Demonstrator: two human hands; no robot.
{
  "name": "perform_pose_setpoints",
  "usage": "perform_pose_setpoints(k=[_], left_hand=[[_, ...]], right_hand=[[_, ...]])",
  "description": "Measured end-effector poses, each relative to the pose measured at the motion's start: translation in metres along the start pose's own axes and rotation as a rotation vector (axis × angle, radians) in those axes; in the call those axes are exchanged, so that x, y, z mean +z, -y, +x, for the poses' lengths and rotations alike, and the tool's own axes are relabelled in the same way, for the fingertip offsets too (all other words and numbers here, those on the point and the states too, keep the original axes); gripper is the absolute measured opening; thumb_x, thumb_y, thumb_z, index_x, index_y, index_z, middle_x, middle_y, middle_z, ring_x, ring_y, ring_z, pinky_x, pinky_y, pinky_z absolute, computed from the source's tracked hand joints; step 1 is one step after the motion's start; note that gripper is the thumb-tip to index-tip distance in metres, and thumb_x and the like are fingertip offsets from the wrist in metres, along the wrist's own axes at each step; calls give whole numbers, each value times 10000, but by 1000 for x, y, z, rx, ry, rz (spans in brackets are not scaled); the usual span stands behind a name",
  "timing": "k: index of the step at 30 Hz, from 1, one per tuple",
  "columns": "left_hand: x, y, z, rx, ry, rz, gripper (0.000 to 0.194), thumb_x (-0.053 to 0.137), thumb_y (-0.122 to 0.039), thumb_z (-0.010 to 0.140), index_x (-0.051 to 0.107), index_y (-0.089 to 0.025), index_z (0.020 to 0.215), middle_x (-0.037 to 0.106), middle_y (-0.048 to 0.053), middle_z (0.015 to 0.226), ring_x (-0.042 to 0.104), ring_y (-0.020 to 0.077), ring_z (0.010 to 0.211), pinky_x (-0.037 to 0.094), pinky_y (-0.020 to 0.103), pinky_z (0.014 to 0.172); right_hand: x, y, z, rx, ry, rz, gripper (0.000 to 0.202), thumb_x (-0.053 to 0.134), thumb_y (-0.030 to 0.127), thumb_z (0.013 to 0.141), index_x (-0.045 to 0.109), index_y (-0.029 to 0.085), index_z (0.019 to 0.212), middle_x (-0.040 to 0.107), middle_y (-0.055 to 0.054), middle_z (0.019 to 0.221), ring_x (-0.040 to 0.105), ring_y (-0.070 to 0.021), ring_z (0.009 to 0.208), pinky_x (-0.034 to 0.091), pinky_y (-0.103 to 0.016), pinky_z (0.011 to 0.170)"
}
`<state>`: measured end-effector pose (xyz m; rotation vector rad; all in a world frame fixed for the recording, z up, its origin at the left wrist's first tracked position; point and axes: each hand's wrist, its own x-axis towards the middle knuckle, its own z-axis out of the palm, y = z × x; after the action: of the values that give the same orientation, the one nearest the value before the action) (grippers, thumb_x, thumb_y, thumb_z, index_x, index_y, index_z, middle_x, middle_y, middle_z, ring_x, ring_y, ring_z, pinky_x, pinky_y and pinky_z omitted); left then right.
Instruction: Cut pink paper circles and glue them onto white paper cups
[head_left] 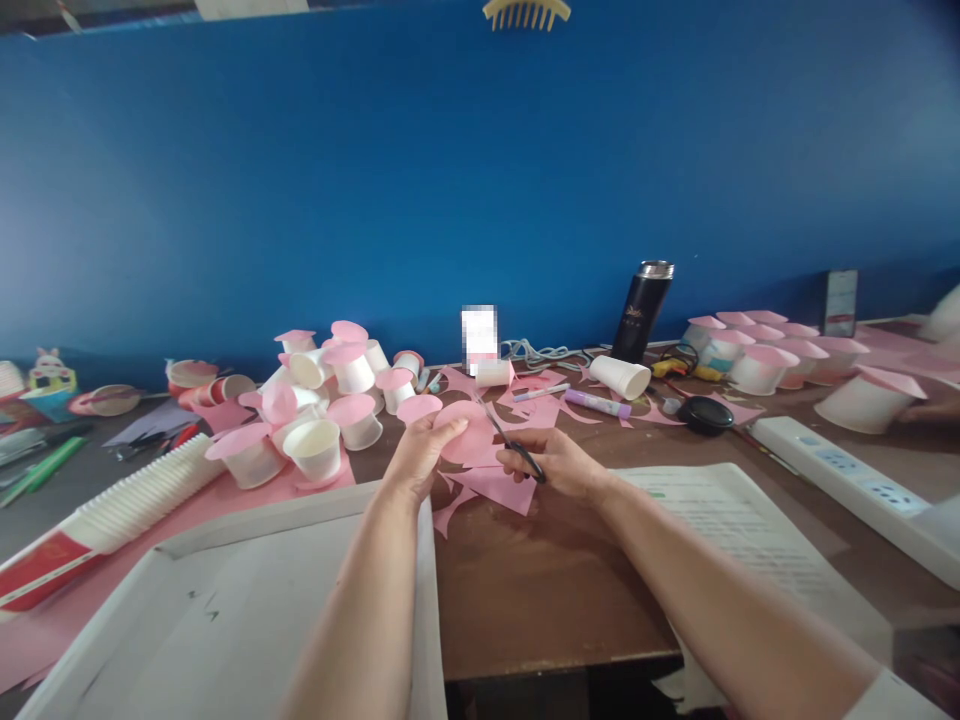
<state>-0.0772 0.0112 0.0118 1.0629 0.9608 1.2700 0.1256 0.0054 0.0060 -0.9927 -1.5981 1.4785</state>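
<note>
My left hand (421,452) pinches the left edge of a pink paper circle (471,440) over the middle of the table. In my right hand (559,462) are black-handled scissors (531,460), their blades at the circle's right edge. Fingers curl around the scissor handles. Below and behind the circle lie pink paper scraps (499,488). Left of my hands is a loose pile of white paper cups, several topped with pink paper discs; one cup (312,449) stands uncovered at its front.
A stack of paper cups (142,497) and a white board (285,610) lie left. A glue stick (598,404), a tipped cup (619,377) and a black flask (643,312) stand or lie behind. At right are a power strip (855,490), printed sheets (720,510) and another person's hand (930,412).
</note>
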Motion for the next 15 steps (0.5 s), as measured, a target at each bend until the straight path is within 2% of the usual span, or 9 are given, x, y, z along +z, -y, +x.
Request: perform_pose_setpoints(k=[3, 8, 15], left_hand=[[-2, 2, 2, 0, -10, 71, 370, 752, -340, 687, 698, -128, 985, 717, 92, 878, 656, 218, 793, 489, 331, 745], [-2, 2, 0, 26, 53, 106, 408, 734, -345, 704, 694, -129, 1048, 718, 99, 906, 657, 237, 811, 490, 359, 770], [-2, 2, 0, 47, 66, 116, 408, 721, -333, 719, 686, -131, 1073, 714, 107, 952, 653, 243, 849, 486, 371, 802]], right_hand=[[1, 2, 0, 12, -5, -9, 470, 763, 448, 684, 704, 111, 1005, 619, -13, 679, 528, -106, 587, 435, -270, 594], [2, 8, -2, 1, 5, -50, 386, 748, 479, 686, 704, 112, 797, 599, -18, 667, 522, -109, 585, 429, -273, 594], [2, 8, -1, -1, 5, -78, 370, 731, 486, 704, 667, 123, 737, 582, -5, 649, 507, -98, 566, 410, -259, 576]])
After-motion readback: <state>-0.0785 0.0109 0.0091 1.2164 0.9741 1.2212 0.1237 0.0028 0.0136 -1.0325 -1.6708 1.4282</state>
